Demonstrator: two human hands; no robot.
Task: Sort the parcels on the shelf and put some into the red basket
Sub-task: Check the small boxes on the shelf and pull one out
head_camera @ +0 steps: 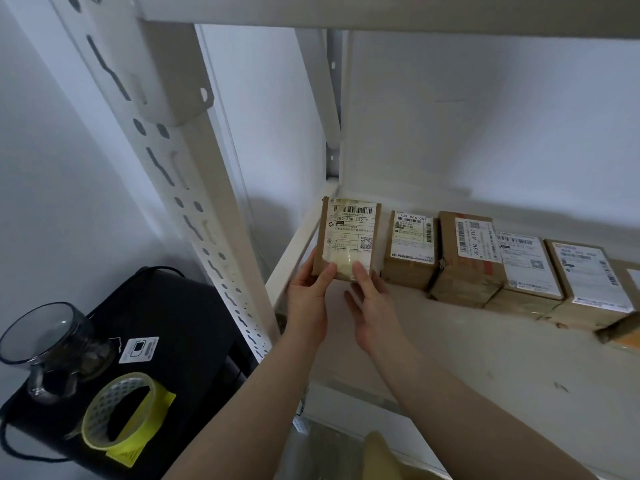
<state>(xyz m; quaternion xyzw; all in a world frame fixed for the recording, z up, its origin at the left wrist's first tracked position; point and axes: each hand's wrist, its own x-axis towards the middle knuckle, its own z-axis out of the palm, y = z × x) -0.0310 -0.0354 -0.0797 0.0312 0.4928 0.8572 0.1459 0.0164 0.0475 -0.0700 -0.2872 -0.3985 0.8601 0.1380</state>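
A small brown cardboard parcel (pixel 348 237) with a white shipping label stands tilted at the left end of the white shelf board (pixel 450 348). My left hand (pixel 308 299) grips its lower left corner. My right hand (pixel 370 306) touches its lower right edge with the thumb on the front. To the right, several more labelled brown parcels stand in a row, the nearest one (pixel 412 251) close beside the held parcel. No red basket is in view.
A white perforated shelf upright (pixel 194 202) rises at the left. Beside it a black box (pixel 166 341) carries a dark glass mug (pixel 48 344) and a roll of clear tape (pixel 121 410). A yellowish bag (pixel 381 455) lies below the shelf.
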